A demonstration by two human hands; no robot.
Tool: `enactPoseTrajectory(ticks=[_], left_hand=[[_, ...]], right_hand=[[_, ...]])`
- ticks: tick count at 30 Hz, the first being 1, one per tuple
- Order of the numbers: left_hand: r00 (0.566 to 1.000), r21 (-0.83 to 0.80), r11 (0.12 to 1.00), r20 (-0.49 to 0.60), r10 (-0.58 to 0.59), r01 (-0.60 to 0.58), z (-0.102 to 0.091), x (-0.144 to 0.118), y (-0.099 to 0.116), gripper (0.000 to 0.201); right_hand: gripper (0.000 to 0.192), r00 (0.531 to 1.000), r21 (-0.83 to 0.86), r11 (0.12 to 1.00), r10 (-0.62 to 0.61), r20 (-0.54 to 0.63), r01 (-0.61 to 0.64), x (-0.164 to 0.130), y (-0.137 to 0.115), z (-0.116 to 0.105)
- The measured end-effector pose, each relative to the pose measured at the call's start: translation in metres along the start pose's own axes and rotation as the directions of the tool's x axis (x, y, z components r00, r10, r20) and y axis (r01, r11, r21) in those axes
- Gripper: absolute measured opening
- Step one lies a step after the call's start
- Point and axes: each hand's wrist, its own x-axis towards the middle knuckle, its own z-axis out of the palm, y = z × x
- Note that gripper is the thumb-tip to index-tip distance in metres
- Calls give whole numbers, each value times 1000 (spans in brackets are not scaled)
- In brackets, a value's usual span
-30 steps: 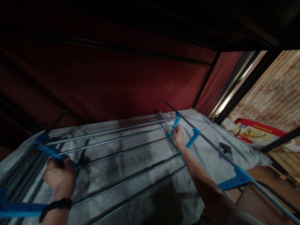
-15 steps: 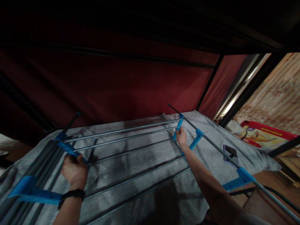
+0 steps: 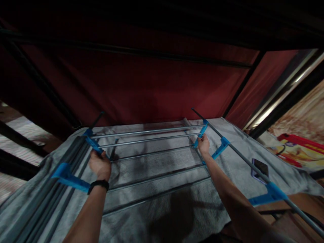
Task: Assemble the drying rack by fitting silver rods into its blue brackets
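A rack of grey metal tubes (image 3: 152,152) joined by blue plastic brackets lies across a grey blanket. My left hand (image 3: 100,165), with a black band on the wrist, is closed around the far left blue bracket (image 3: 93,143). Opposite it, my right hand (image 3: 204,145) grips the far right blue bracket (image 3: 202,131) between thumb and fingers. Two tubes span from one held bracket to the other. Nearer me are another left blue bracket (image 3: 72,179) and a right blue bracket (image 3: 272,195) on the long side pole (image 3: 240,156).
Several loose grey tubes (image 3: 48,199) lie along the left side of the blanket (image 3: 174,209). A phone (image 3: 260,168) rests on the right, partly under the side pole. Behind hangs a red cloth (image 3: 152,94) on a dark frame. A red and yellow package (image 3: 301,148) is at right.
The view has swung slightly left, so the rack and both hands appear farther right and the left floor shows more. Both hands keep hold of the same brackets.
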Motion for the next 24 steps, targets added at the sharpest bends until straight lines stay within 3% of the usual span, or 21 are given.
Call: enactPoseTrajectory(ticks=[12,18,24], left_hand=[[998,31,999,56,35,-37,-6,-8,-4,32],[997,-48,997,34,65,-63,-3,-6,-7,40],[998,-159,985,18,-64,66,13,6,-14,39]], right_hand=[[35,1000,-14,1000,-19,18,19,0,6,-2],[32,999,-55,998,-26,26,28,0,6,-4],[29,999,-18,1000,9,49,-8,1,5,1]])
